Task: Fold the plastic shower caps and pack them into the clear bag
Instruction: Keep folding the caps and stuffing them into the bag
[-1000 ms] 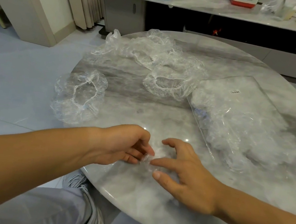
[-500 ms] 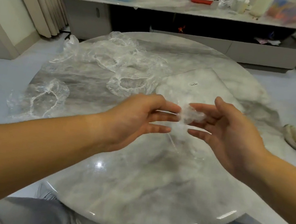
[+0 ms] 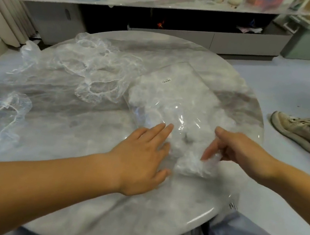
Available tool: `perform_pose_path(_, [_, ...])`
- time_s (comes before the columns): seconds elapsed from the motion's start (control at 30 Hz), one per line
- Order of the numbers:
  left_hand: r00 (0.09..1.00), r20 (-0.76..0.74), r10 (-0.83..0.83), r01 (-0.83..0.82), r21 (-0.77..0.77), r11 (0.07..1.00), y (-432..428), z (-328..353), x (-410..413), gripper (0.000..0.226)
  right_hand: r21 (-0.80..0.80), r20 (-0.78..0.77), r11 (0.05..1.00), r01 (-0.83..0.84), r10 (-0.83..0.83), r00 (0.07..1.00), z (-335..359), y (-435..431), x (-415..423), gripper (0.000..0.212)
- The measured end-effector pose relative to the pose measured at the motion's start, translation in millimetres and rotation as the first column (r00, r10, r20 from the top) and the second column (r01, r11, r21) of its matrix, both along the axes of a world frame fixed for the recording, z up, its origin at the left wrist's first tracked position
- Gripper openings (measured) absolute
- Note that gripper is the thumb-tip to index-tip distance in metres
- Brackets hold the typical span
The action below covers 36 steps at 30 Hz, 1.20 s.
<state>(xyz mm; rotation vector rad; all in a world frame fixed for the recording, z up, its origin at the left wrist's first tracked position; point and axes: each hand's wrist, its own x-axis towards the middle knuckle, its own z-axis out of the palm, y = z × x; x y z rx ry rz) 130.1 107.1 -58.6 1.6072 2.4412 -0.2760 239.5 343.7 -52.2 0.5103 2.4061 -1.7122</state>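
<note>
The person is bending over the round marble table, and the right hand is pinching a folded shower cap — a crumpled, milky wad of thin plastic — with its fingers curling down round the wad's upper edge. The wad is bulging out below and to the left of those fingertips, at the near end of the clear bag; whether it is already inside the mouth I cannot tell. The left hand is lying flat, fingers straight and holding nothing, its fingertips touching the bag's glossy near end beside the wad. Beyond both sets of fingertips the bag is showing whitish bundles and a small label. Far left of the left fingers, loose caps are sprawling in a tangle — elastic rims showing as puckered white loops — and a single cap is lying apart.
</note>
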Motion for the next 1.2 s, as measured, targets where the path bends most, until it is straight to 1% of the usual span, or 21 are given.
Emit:
perform_pose_path(0.07, [1.0,-0.009,0.013,-0.012,0.02,1.0,0.2,1.1,-0.4,0.08,0.062,0.041,0.997,-0.051,0.048,0.998,-6.0,-4.5,-1.6,0.072])
perform_pose_path(0.17, [0.998,0.056,0.006,-0.009,0.046,0.999,1.5,5.7,-0.6,0.087,0.054,0.102,0.998,-0.014,0.009,0.995,-13.3,-14.9,-12.4,0.08])
perform_pose_path(0.2, [0.997,0.077,0.0,-0.003,0.049,0.999,1.3,6.6,-0.1,0.088,0.01,0.116,1.0,0.013,-0.015,0.993,-14.8,-20.0,-17.7,0.082])
perform_pose_path(0.27, [0.994,0.105,-0.016,0.01,0.061,0.998,0.7,6.3,-0.7,0.09,-0.182,0.146,0.978,0.106,-0.08,0.986,-17.1,-30.8,-28.3,0.085])
perform_pose_path(0.33, [0.993,0.112,-0.041,0.032,0.077,0.997,-1.0,5.2,-2.3,0.09,-0.377,0.191,0.909,0.176,-0.11,0.975,-19.8,-40.7,-37.9,0.093])
perform_pose_path(0.37, [0.993,0.11,-0.053,0.045,0.081,0.996,-1.8,4.1,-3.0,0.09,-0.443,0.203,0.877,0.187,-0.105,0.974,-21.7,-44.8,-41.0,0.096])
perform_pose_path(0.43, [0.991,0.111,-0.076,0.066,0.095,0.993,-4.5,2.9,-3.5,0.088,-0.524,0.202,0.83,0.192,-0.099,0.974,-25.1,-51.5,-46.3,0.098])
perform_pose_path(0.53, [0.986,0.12,-0.117,0.102,0.124,0.987,-9.6,0.7,-3.7,0.086,-0.589,0.177,0.775,0.231,-0.155,0.972,-28.3,-57.8,-51.7,0.101])
perform_pose_path(0.63, [0.984,0.102,-0.147,0.132,0.147,0.98,-12.7,-1.2,-5.0,0.085,-0.596,0.165,0.767,0.238,-0.173,0.971,-27.0,-62.1,-52.0,0.09])
perform_pose_path(0.73, [0.985,0.094,-0.148,0.13,0.171,0.977,-14.7,-2.7,-7.5,0.08,-0.552,0.209,0.788,0.272,-0.185,0.96,-19.9,-63.2,-50.9,0.072])
perform_pose_path(0.8, [0.985,0.098,-0.14,0.121,0.178,0.976,-13.8,-3.0,-8.3,0.076,-0.529,0.242,0.801,0.28,-0.174,0.955,-17.1,-62.1,-48.9,0.072])
perform_pose_path(0.87, [0.988,0.094,-0.126,0.109,0.167,0.98,-12.1,-2.7,-8.2,0.074,-0.54,0.245,0.795,0.277,-0.167,0.955,-16.7,-62.1,-45.6,0.074])
perform_pose_path(1.0, [0.992,0.061,-0.112,0.102,0.153,0.983,-10.0,-2.7,-9.1,0.072,-0.592,0.207,0.75,0.295,-0.212,0.955,-14.0,-65.0,-34.8,0.081])
perform_pose_path(1.07, [0.992,0.055,-0.111,0.102,0.148,0.984,-9.3,-3.8,-9.1,0.072,-0.612,0.197,0.739,0.281,-0.201,0.959,-9.4,-64.5,-26.5,0.075])
perform_pose_path(1.13, [0.993,0.054,-0.108,0.101,0.131,0.986,-9.3,-4.4,-8.9,0.072,-0.602,0.192,0.759,0.249,-0.165,0.967,-4.0,-62.0,-17.4,0.064])
perform_pose_path(1.2, [0.993,0.049,-0.111,0.105,0.118,0.987,-11.4,-4.9,-9.5,0.072,-0.514,0.21,0.825,0.236,-0.145,0.967,2.1,-57.6,-9.8,0.056])
